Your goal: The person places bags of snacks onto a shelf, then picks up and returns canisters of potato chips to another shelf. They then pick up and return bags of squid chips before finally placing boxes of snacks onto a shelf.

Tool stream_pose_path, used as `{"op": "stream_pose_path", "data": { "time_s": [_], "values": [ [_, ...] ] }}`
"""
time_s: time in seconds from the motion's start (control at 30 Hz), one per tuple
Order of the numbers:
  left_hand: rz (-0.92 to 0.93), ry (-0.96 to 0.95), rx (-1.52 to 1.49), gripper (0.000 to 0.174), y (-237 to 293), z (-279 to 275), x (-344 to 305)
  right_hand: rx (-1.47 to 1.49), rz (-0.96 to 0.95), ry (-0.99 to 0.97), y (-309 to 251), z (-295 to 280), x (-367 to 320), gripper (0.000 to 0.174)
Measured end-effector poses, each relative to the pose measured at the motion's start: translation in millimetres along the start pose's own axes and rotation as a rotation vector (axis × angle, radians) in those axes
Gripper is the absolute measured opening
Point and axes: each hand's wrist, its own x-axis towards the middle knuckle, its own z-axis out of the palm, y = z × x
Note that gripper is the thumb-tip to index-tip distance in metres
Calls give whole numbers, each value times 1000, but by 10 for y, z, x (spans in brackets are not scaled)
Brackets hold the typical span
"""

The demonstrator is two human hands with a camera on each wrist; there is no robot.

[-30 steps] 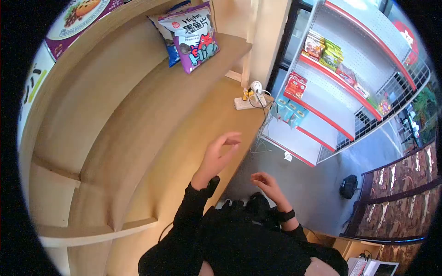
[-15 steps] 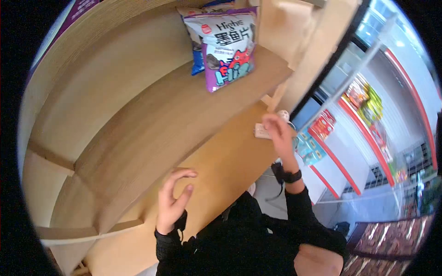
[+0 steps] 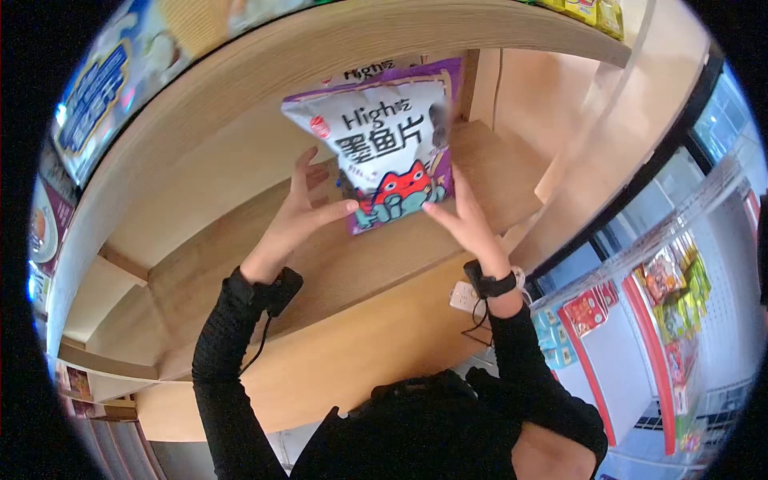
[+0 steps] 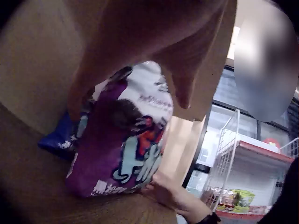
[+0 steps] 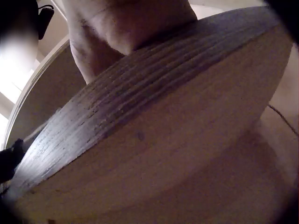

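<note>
Left hand (image 3: 306,210): above the middle of the wooden shelf (image 3: 240,264), fingers spread wide, thumb tip at the bag's lower left corner.
Snack bag (image 3: 384,152): upright on the shelf, toward its right end (purple and white, puffed with air).
Right hand (image 3: 460,218): over the shelf's right front, fingers straight against the bag's lower right edge.
Risk, forward: neither hand wraps the bag. Pressed only between fingertips, it could slip or tip off the shelf.
Risk, backward: a push could knock the blue bag (image 4: 55,140) at the shelf's back.
Hidden: the blue bag is mostly covered. The right wrist view shows little beyond the shelf's edge. Whether the left fingers touch the bag is unclear.
</note>
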Motion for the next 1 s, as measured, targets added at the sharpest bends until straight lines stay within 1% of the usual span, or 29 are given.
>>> {"op": "stream_pose_path", "data": {
  "time_s": [0.03, 0.07, 0.1, 0.13, 0.2, 0.27, 0.3, 0.37, 0.4, 0.43, 0.5, 0.53, 0.57, 0.6, 0.63, 0.67, 0.7, 0.73, 0.77, 0.8, 0.83, 0.87, 0.9, 0.97, 1.0],
  "values": [
    [0, 10, 9, 93, -79, 78, 84, 17, -25, -49, 12, -10, -16, 81],
    [-9, -14, -82, 99, -127, 145, 164, -30, -38, -69, 74, -23, -37, 81],
    [-5, -33, -173, 106, -112, 197, 267, -19, -6, -60, 95, -22, -72, 81],
    [-40, -90, -234, 108, -71, 201, 287, 26, -46, -86, 65, -49, -72, 83],
    [-45, -47, -231, 107, -153, 213, 351, 93, -100, -122, 21, -84, 35, 86],
    [-89, -20, -225, 106, -159, 253, 283, 172, -81, -175, -6, -77, 5, 96],
    [-107, -9, -247, 104, -82, 304, 250, 187, -76, -189, -37, -96, -29, 96],
    [-132, 8, -260, 102, 113, 409, 221, 389, 38, -187, -85, -137, -51, 104],
    [-136, 14, -256, 100, 217, 467, 199, 505, 46, -178, -47, -126, -55, 108],
    [-141, 20, -254, 98, 281, 506, 172, 516, 52, -187, -39, -126, -79, 108],
    [-118, 21, -263, 99, 329, 545, 124, 627, 191, -118, -33, -161, -150, 108],
    [-54, -24, -223, 101, 363, 552, 95, 754, 246, -62, -41, -153, -214, 105],
    [12, -68, -180, 102, 378, 548, 68, 757, 241, -77, -7, -177, -290, 105],
    [63, -125, -182, 103, 321, 499, 55, 785, 257, -1, 53, -210, -377, 104],
    [105, -140, -325, 99, 279, 479, 65, 813, 275, 76, 123, -250, -472, 102],
    [109, -92, -299, 95, 307, 418, 85, 819, 242, 81, 224, -306, -574, 102],
    [112, -46, -275, 91, 335, 363, 124, 827, 300, 27, 497, -339, -778, 103],
    [152, 111, -221, 80, 331, 341, 195, 831, 357, -27, 776, -370, -985, 105],
    [153, 289, -206, 74, 286, 348, 292, 695, 174, -53, 819, -445, -1058, 106],
    [147, 404, -104, 77, 118, 278, 401, 778, 202, -64, 766, -535, -1072, 107],
    [105, 423, 59, 81, -141, 176, 517, 861, 233, -74, 674, -643, -1085, 107],
    [64, 437, 222, 85, -397, 103, 641, 796, 320, -105, 633, -718, -1167, 107],
    [-1, 393, 136, 95, -557, 96, 760, 899, 331, -53, 546, -767, -1195, 105],
    [-101, 306, -4, 102, -708, 192, 892, 767, 391, -107, 535, -863, -1347, 105],
    [-58, 256, 44, 104, -730, 213, 936, 756, 391, -107, 508, -924, -1420, 105]
  ]
}}
